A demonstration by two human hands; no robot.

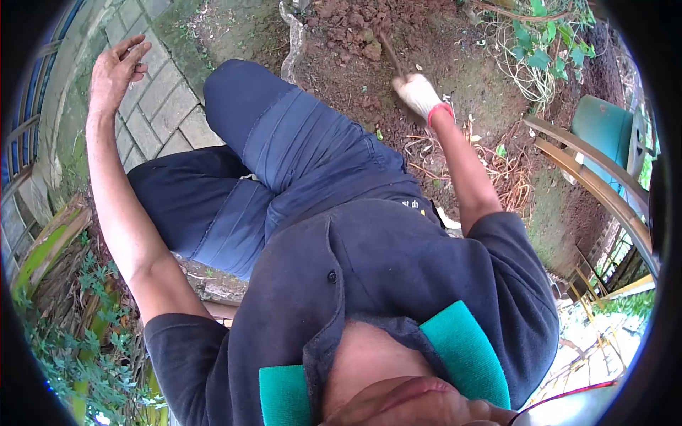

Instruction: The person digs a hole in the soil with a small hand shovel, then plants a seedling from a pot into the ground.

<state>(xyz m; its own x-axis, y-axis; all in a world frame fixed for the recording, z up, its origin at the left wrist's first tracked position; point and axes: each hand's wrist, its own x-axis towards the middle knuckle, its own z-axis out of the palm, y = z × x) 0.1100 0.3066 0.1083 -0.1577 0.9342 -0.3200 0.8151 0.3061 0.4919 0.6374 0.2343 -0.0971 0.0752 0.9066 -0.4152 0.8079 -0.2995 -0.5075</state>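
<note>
My right hand (418, 94), in a white glove with a red cuff, grips a thin brown-handled tool (391, 53). The tool's far end meets the loose reddish soil (348, 28), and I cannot make out its shape there. My bare left hand (117, 74) is raised out to the side, over the paving. Its fingers are loosely bent and apart, with nothing in them.
Grey paving bricks (167, 106) lie left of my bent legs. On the right are dry roots (508, 174), a green vine (543, 53), a teal container (600, 131) and curved wooden slats (597, 177). Leafy plants (85, 348) grow at lower left.
</note>
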